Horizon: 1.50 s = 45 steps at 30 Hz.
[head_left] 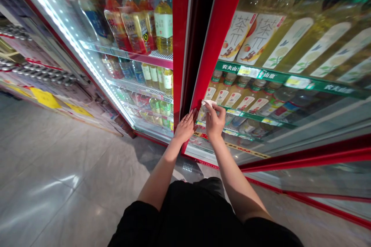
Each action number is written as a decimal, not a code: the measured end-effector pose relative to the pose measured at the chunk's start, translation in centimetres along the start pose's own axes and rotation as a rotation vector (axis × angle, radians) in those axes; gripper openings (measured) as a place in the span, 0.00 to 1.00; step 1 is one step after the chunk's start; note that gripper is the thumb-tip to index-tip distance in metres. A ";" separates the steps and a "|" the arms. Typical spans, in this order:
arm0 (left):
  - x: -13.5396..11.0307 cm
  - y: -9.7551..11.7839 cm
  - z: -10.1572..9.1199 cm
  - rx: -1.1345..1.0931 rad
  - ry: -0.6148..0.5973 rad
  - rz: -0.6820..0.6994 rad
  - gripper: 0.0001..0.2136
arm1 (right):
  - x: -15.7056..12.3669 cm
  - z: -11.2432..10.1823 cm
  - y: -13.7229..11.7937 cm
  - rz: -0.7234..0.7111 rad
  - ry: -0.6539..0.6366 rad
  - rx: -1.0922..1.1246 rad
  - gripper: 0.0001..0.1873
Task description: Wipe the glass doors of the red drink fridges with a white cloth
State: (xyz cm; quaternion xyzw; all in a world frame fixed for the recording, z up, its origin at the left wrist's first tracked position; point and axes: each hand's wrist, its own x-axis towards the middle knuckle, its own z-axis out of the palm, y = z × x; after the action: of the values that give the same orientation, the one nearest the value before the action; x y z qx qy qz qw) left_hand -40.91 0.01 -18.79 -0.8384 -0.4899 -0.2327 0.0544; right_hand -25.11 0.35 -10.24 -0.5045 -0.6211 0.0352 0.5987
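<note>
One white crumpled wipe (pixel 209 102), thin, soft-edged, cloth or paper, can't tell which. Pinched between thumb and fingers of the right hand (pixel 216 120), at the right edge of the red frame (pixel 209 44), lower part. Long axis runs roughly left-right, loose end pointing left at the frame, held end at the fingertips. Can't tell if it touches the glass.

Left hand (pixel 186 125) just left of it: fingers straight, close together, laid against the frame beside the dark gap (pixel 199 27), tips pointing far and right. Thin ring (pixel 186 120) on one finger. Both forearms bare, coming out of a black shirt (pixel 197 216), matte fabric.

Frame is a long, flat, smooth strip, leaning right at its far end. Right of it, behind clear glass: small round-shouldered bottles (pixel 231 92) in a row, large pale-yellow bottles (pixel 304 46) above, green shelf strip (pixel 269 75) between.

Left of the gap: second red panel (pixel 180 46), then another glass-fronted cooler with red-and-gold bottles (pixel 133 27) and a dotted light strip (pixel 78 42) down its left side. Grey floor tiles (pixel 72 189) near left, smooth and reflective.
</note>
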 end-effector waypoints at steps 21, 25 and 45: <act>-2.6 -0.5 -0.7 -0.027 0.222 -0.225 0.43 | 2.7 3.1 -2.5 -0.132 -0.128 0.013 0.20; -2.6 -0.3 -1.2 -0.035 0.268 -0.297 0.41 | 1.4 3.3 -2.1 -0.174 -0.301 0.004 0.21; 0.7 2.7 -5.8 -0.424 0.273 -0.119 0.23 | -1.4 -2.1 -1.2 0.480 -0.248 0.443 0.19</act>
State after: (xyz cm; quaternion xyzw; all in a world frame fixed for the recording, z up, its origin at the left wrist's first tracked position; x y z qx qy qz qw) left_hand -40.30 -2.66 -13.00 -0.7616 -0.4666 -0.4441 -0.0706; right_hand -24.51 -2.31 -9.87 -0.4860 -0.5301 0.3700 0.5881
